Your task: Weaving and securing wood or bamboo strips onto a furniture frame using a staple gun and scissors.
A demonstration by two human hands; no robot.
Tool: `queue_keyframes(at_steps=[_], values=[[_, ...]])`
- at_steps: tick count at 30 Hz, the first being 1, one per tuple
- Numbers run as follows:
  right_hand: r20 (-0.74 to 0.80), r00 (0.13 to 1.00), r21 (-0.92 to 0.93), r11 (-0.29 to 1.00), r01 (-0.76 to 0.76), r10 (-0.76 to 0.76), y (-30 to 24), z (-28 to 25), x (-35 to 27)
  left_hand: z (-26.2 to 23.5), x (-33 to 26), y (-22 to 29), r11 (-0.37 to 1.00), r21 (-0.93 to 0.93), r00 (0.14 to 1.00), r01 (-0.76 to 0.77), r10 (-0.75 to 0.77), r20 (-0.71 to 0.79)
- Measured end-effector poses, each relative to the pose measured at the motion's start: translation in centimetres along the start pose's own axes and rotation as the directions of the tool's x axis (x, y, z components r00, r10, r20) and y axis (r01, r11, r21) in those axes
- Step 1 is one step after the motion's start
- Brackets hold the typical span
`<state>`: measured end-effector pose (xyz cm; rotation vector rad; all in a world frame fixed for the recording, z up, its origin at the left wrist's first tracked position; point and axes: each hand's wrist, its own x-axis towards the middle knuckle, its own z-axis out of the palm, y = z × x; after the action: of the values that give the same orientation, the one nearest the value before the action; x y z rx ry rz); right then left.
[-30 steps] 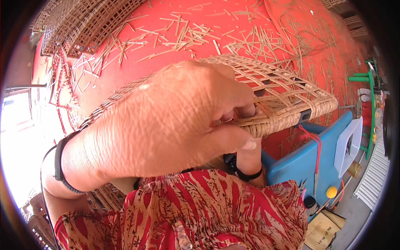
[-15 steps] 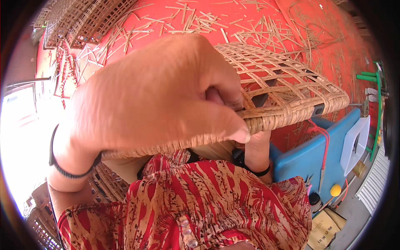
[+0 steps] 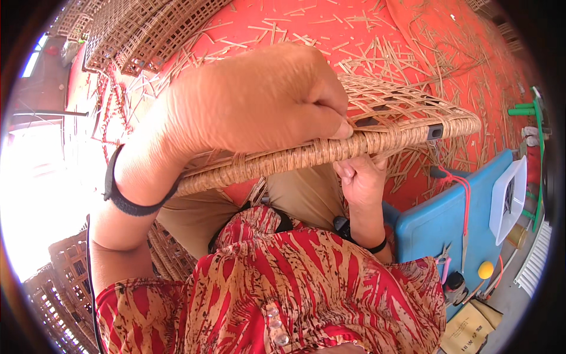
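Note:
Across my lap is a woven rattan panel (image 3: 277, 167) with a tightly wrapped rim and an open lattice behind it. My left hand (image 3: 259, 100) comes over the rim from above, fingers curled in and thumb pressed at its top edge; what lies inside the fist is hidden. Below the same rim, my right hand (image 3: 362, 178) has its fingers bent up against the underside, and whatever it pinches there cannot be made out. A dark rectangular piece (image 3: 435, 131) shows in the rim near its right end.
Cut strips (image 3: 383, 59) litter the red floor covering (image 3: 348, 44). Woven baskets (image 3: 138, 41) stand at the far left. A blue stool (image 3: 433, 227) at my right bears a white tray (image 3: 508, 200), pliers (image 3: 443, 255) and a yellow ball (image 3: 485, 270).
The panel now shows its wrapped rim more fully. My left hand has shifted up and right in view, its thumb drawn in; my right hand has come into view under the rim.

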<state>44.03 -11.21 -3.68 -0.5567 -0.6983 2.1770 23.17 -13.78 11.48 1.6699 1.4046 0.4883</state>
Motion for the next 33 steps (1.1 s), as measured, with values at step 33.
queue_keyframes(at_steps=[33], values=[[0.119,0.992,0.232,0.973,0.008,-0.037,4.0,-3.6,1.0,2.6,-1.2,2.8,0.812,0.580,0.971,0.064,0.084,-0.224]])
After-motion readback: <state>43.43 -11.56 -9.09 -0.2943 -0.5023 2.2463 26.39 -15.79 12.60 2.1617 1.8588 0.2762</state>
